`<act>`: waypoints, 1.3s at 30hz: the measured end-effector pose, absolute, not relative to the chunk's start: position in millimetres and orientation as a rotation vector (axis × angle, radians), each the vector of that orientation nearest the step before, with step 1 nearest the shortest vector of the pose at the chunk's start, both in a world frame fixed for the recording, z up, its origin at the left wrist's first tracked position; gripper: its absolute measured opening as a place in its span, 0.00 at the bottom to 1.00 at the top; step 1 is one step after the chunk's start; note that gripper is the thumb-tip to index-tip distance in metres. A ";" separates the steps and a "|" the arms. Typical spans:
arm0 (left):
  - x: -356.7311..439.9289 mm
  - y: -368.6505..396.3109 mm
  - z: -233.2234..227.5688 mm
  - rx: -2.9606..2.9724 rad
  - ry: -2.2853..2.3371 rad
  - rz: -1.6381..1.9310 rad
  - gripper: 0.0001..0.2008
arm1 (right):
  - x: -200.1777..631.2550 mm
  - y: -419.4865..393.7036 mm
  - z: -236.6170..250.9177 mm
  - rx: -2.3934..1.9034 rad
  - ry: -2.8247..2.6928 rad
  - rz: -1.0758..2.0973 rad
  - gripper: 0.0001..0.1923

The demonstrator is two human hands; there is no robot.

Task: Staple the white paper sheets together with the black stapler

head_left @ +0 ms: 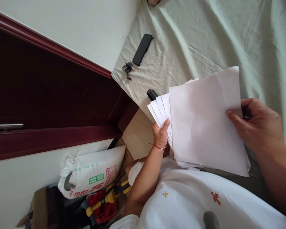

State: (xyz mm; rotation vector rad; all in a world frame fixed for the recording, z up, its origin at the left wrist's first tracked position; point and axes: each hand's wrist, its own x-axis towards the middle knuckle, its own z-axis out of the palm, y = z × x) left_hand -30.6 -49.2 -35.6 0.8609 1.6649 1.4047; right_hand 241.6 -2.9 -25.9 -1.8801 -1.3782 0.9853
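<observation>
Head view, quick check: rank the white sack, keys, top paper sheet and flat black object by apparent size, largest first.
1. Top paper sheet
2. White sack
3. Flat black object
4. Keys
Apparent size only.

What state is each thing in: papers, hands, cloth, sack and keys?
Papers: fanned along left edge, top face blank
Left hand: gripping papers
Right hand: pinching papers' right edge
Cloth: wrinkled
Sack: bulging, one end gathered
Keys: bunched, lying on cloth
</observation>
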 end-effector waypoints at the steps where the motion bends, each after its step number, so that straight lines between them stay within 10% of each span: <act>1: -30.9 -49.3 -36.0 0.864 1.667 1.403 0.21 | 240.8 -3.2 -25.2 -1.882 -1.381 0.956 0.13; 39: -31.2 -49.9 -35.2 0.859 1.653 1.420 0.19 | 235.0 -8.5 -19.3 -1.760 -1.265 0.919 0.12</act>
